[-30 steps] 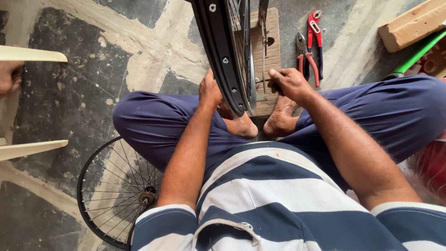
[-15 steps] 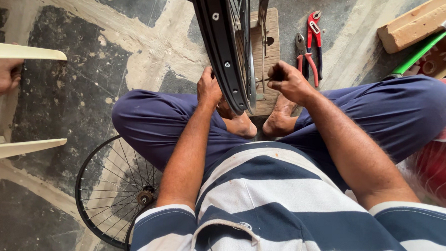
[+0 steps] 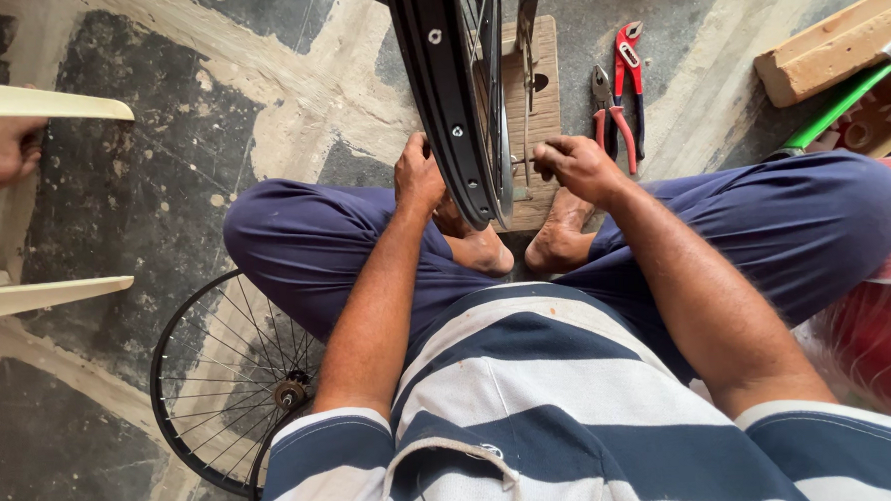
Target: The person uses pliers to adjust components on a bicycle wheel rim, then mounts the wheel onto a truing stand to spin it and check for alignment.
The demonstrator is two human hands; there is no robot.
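There are two bicycle wheels: one black rim (image 3: 449, 100) standing upright at the top centre, and one spoked wheel (image 3: 233, 382) lying flat at the lower left. At the upper right lie two pliers with red handles (image 3: 621, 91), one wooden block (image 3: 829, 45) and one green rod (image 3: 832, 109). I count also one wooden board (image 3: 539, 106) under the rim, and two pale chair arms (image 3: 38, 100) at the left edge.

soft even daylight, sharp focus

Black rim (image 3: 446, 90); red pliers (image 3: 626, 82); navy trousers (image 3: 315, 246); navy-white striped shirt (image 3: 573, 415).
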